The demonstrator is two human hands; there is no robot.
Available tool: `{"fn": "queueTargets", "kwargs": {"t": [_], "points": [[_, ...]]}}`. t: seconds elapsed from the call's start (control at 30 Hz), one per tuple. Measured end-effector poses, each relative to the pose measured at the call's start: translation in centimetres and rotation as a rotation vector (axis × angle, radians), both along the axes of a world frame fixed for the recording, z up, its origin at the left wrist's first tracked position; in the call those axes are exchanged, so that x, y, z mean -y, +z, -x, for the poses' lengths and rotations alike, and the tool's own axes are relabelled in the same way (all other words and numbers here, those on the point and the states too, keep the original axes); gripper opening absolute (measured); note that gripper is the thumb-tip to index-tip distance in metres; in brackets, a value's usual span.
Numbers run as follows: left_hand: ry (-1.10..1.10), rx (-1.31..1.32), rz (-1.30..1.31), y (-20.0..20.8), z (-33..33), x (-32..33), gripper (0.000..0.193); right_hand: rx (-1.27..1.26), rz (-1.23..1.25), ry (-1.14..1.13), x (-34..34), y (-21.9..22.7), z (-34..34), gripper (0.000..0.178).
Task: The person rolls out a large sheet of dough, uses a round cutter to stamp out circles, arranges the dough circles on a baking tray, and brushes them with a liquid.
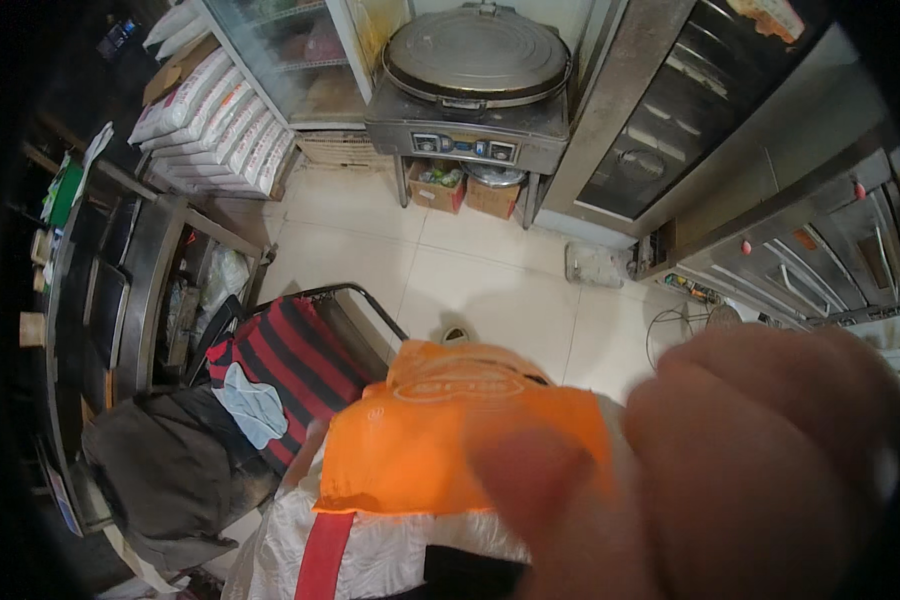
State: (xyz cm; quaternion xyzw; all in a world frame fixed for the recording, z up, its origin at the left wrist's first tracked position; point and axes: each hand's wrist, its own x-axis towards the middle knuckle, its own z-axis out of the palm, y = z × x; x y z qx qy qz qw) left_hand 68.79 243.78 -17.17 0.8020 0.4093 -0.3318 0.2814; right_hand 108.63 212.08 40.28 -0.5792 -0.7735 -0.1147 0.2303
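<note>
My right hand (760,470) looms very large and blurred at the lower right, close to the camera. Its fingers look bent and the thumb points left, but whether anything is between them is hidden. Behind the thumb spreads an orange apron (400,450) with a pale printed oval, over white shiny clothing (380,555). A red strap (323,555) runs down from the apron's lower left. My left hand does not show clearly anywhere.
A chair with a red-and-black striped cloth (300,350), a light-blue cloth (250,405) and a dark garment (165,470) stands left. Ahead are a round lidded griddle (477,50) and stacked white sacks (215,130). A steel oven cabinet (820,250) lines the right.
</note>
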Motion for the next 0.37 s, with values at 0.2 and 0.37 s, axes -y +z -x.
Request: {"fn": "queueTargets", "kwargs": {"t": [0.2,0.37], "points": [[0.402,0.418,-0.031,5.9,-12.2,-11.0,0.021,-0.215,0.560,-0.239,-18.5,-7.9,-15.7,0.019],[0.545,0.596,-0.056,9.2,-23.9,-15.8,0.019,-1.219,0.939,-0.576,-28.8,-32.8,-29.6,0.012]]}}
